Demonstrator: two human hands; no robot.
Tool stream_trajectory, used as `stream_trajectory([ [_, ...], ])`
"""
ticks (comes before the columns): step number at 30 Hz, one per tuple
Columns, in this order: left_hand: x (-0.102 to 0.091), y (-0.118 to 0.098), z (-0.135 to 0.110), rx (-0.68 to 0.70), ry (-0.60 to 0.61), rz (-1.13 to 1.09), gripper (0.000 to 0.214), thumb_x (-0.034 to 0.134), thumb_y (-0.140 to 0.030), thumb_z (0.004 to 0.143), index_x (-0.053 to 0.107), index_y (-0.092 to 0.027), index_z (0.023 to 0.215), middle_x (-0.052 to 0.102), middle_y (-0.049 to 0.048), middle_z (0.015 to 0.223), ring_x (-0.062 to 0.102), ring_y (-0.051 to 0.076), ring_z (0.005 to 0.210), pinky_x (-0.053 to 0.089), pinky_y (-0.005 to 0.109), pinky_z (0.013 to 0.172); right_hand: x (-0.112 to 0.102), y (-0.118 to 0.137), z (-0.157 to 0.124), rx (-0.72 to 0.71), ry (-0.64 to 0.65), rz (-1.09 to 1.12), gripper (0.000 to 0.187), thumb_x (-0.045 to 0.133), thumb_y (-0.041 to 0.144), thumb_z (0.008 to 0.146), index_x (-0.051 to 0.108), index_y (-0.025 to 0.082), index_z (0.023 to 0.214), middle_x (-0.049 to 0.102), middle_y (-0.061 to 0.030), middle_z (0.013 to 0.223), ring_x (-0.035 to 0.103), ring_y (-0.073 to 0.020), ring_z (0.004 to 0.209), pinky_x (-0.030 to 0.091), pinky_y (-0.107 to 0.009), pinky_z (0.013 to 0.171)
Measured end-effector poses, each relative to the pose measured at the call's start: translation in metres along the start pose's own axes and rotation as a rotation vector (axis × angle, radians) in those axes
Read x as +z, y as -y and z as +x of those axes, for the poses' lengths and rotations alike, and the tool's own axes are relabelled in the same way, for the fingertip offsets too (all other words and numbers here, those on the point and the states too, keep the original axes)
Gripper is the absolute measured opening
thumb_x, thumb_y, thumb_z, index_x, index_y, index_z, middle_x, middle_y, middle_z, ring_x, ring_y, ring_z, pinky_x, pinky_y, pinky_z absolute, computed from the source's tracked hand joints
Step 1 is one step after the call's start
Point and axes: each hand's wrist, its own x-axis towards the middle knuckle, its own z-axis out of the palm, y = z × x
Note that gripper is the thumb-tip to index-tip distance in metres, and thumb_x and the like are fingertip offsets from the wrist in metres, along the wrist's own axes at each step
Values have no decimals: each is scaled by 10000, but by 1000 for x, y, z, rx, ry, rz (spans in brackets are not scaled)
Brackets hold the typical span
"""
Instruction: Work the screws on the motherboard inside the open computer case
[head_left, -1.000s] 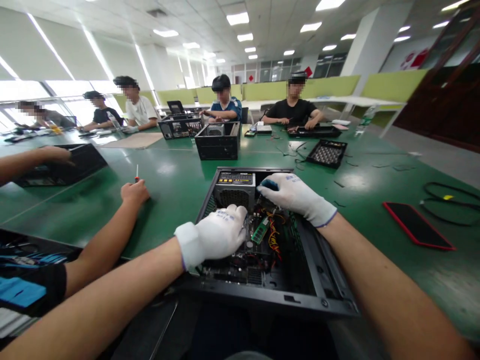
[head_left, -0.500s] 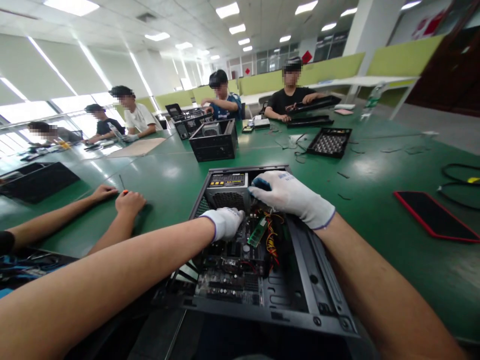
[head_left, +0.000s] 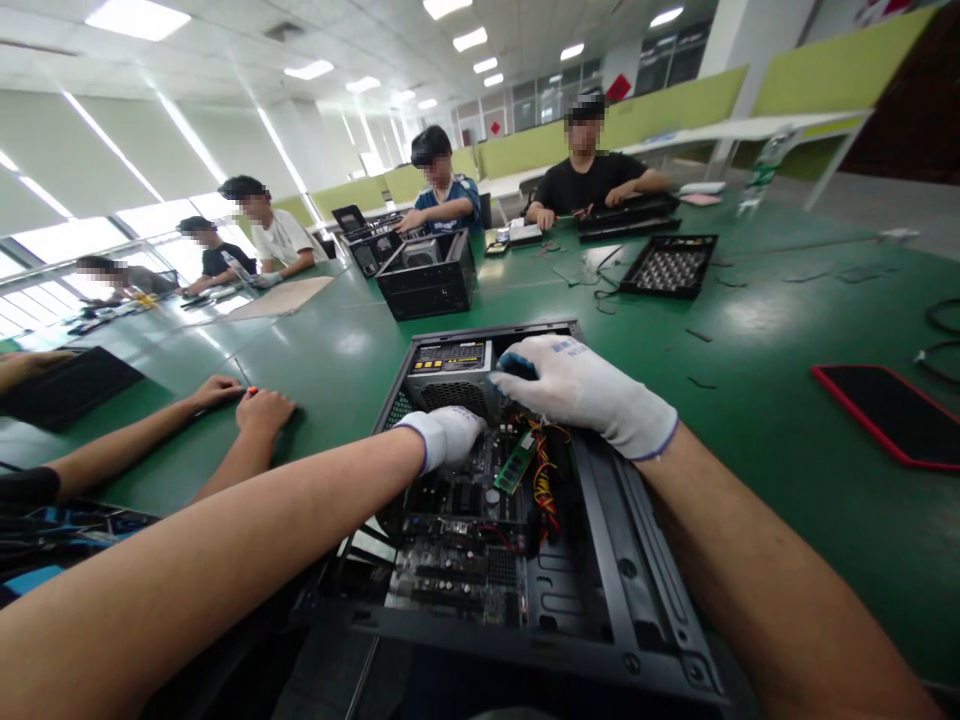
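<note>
My left arm [head_left: 247, 545] stretches forward, and my left hand [head_left: 454, 436] points down, fingertips hidden. My right hand [head_left: 589, 390] bends its fingers, with the thumb stretched below them.

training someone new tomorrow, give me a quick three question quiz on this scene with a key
1. True or false: the white-gloved left hand is inside the open black metal computer case.
2. Which is nearer the white-gloved right hand: A, the boxy grey metal power supply; B, the flat black red-edged panel?
3. Fill in: the slim green circuit stick lies beside yellow and red ____.

Key: 1 true; 2 A; 3 wires.
</note>
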Motion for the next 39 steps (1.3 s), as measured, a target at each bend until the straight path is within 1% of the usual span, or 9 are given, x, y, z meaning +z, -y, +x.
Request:
stream_trajectory([
  [4, 1, 3, 1, 18, -15, -5, 421, 719, -192, 838, 702, -167, 1258, 744, 134, 1244, 680, 284, 1221, 494, 350, 1103, -1, 2, -1, -1, 6, 7, 410, 528, 504, 992, 745, 162, 1056, 768, -100, 1037, 671, -214, 912, 421, -288, 763],
  [10, 1, 1, 2, 12, -17, -3, 431, 706, -160, 829, 700, -116, 1258, 744, 157, 1223, 679, 289, 1213, 488, 336, 1100, -2, 3, -1, -17, 1, -31, 395, 521, 493, 991, 727, 161, 941, 755, -81, 958, 627, -183, 801, 376, -281, 679],
  [15, 0, 0, 0, 22, -28, -6, 486, 732, -205, 821, 683, -147, 1301, 698, 145, 1331, 631, 288, 1286, 431, 330, 1155, -2, 4, -1, -30, 17, -20, 364, 530, 480, 980, 719, 183, 892, 742, -53, 902, 601, -164, 744, 360, -280, 654],
  [20, 5, 4, 5, 29, -15, -17, 497, 785, -276, 785, 709, -153, 1261, 711, 150, 1304, 664, 315, 1222, 483, 365, 1107, -1, 5, -1, -30, 11, -15, 347, 523, 454, 980, 716, 182, 886, 736, -52, 881, 590, -160, 727, 362, -285, 651],
  [23, 8, 6, 8, 33, -17, -22, 500, 801, -302, 775, 716, -164, 1248, 715, 141, 1299, 666, 310, 1217, 488, 363, 1100, 0, 5, -1, -28, 9, -14, 341, 528, 452, 979, 711, 184, 878, 732, -48, 868, 587, -155, 712, 360, -283, 636],
  [31, 7, 5, 7, 25, -16, -15, 522, 766, -239, 809, 674, -159, 1317, 676, 137, 1382, 630, 287, 1285, 449, 339, 1141, 0, 5, -1, -32, 12, -10, 337, 541, 462, 975, 720, 186, 904, 746, -56, 913, 621, -174, 769, 383, -281, 673],
  [35, 6, 4, 5, 13, -7, -10, 475, 770, -252, 807, 701, -151, 1267, 704, 149, 1324, 665, 301, 1225, 494, 359, 1094, -1, 5, -1, -30, 26, -3, 341, 537, 469, 978, 722, 193, 900, 753, -57, 927, 640, -185, 803, 396, -278, 683],
  [39, 7, 5, 5, 1, -6, -4, 485, 797, -250, 772, 712, -156, 1240, 712, 156, 1296, 676, 316, 1195, 520, 381, 1059, -1, 5, -1, -23, 22, -7, 347, 542, 484, 974, 726, 198, 908, 758, -59, 938, 648, -192, 818, 404, -278, 699],
])
